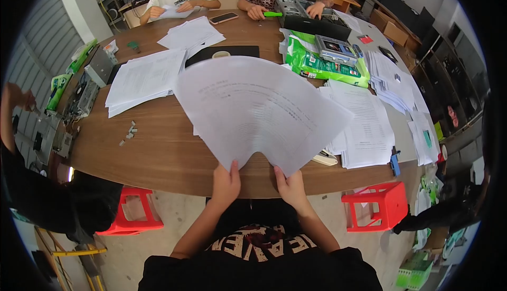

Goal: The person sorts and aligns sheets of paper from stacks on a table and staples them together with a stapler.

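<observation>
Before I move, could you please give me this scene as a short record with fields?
Left hand: grips the near left corner of the curved white printed paper
Right hand: grips its near right corner
Number of sheets held: cannot tell
Surface: brown wooden table
Left on table: loose stack of white printed sheets
Right on table: another loose white printed stack
Far side: co-worker's hand on a bright green tool
Floor: red plastic stool at left, another at right

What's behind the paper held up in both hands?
Beyond the paper show a black mat with a pale ring, a left stack, a right stack and the table. What it covers directly cannot be seen.
</observation>
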The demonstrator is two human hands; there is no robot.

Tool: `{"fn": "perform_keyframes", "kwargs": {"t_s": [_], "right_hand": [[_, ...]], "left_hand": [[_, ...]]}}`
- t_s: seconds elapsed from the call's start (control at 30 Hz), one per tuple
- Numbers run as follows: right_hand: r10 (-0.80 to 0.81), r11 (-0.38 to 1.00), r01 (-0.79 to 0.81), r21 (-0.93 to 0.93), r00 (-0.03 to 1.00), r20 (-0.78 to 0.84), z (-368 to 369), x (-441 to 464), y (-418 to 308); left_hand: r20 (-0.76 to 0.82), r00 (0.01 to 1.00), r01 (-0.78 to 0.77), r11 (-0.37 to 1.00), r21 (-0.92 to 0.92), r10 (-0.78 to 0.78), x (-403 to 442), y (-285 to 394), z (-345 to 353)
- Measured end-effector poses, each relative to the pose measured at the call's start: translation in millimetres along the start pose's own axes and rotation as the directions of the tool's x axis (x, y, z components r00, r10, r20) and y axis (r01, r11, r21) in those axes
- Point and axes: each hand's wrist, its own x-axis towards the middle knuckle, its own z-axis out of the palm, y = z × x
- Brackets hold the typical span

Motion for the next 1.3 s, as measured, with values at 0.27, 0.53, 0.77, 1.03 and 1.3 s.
{"fn": "perform_keyframes", "kwargs": {"t_s": [0.27,0.53,0.77,1.03,1.3], "right_hand": [[0.061,0.871,-0.330,0.365,0.808,0.586,-31.2,-10.7,-2.8],[0.077,0.786,-0.078,0.614,0.997,0.029,-91.7,34.7,16.2],[0.027,0.937,-0.091,0.338,0.982,0.189,-95.1,85.2,-6.5],[0.120,0.956,-0.096,0.276,0.990,-0.073,-74.7,89.3,-6.7],[0.119,0.954,-0.065,0.292,0.978,-0.169,-65.1,87.7,-8.9]], "left_hand": [[0.283,0.955,-0.079,0.996,-0.034,0.085,34.8,11.9,-105.3],[0.844,0.505,-0.006,0.977,0.214,-0.182,108.4,1.3,-147.3],[0.912,0.328,-0.013,0.965,0.263,-0.244,143.7,-9.6,-123.9],[0.907,0.278,-0.065,0.936,0.347,-0.317,156.2,-0.1,-112.7],[0.923,0.323,-0.007,0.974,0.225,-0.211,175.2,19.6,-86.5]]}}
